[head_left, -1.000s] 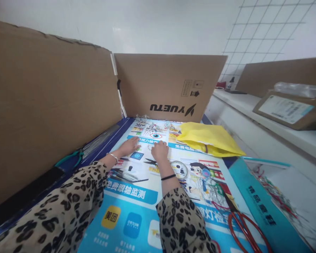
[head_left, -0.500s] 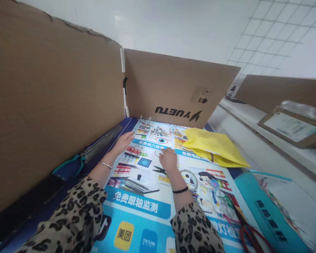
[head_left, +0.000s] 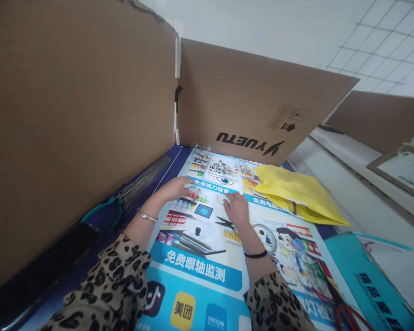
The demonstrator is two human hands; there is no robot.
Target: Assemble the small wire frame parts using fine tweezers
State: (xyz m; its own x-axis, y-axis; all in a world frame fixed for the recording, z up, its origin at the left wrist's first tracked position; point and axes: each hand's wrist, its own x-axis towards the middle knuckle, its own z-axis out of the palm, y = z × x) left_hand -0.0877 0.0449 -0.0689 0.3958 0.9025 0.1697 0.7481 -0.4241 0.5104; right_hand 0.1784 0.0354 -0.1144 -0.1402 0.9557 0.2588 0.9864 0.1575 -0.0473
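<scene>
On the printed poster sheet [head_left: 207,257], my left hand [head_left: 178,188] reaches in from the left with its fingers stretched out and nothing seen in them. My right hand [head_left: 237,209] rests lower and to the right, its fingers bent down to the sheet and slightly apart. A thin beaded strand [head_left: 221,198], pale and curved, lies by its fingertips; I cannot tell whether they touch it. Black-jawed pliers [head_left: 226,223] lie just under that hand, their handles partly hidden. Beside my right wrist is a clear round dish or ring [head_left: 266,238].
Cardboard panels [head_left: 255,96] wall the left and back. A yellow pouch [head_left: 296,191] lies right, above a teal packet [head_left: 359,271] and red-handled scissors [head_left: 341,312]. To the left are a bundle of thin wires [head_left: 143,184] and a black phone-like slab [head_left: 44,271].
The view has shifted, so the scene sits further right and the left panel fills more. Both hands stay over the same part of the sheet, with the left fingers a little lower and nearer the right hand.
</scene>
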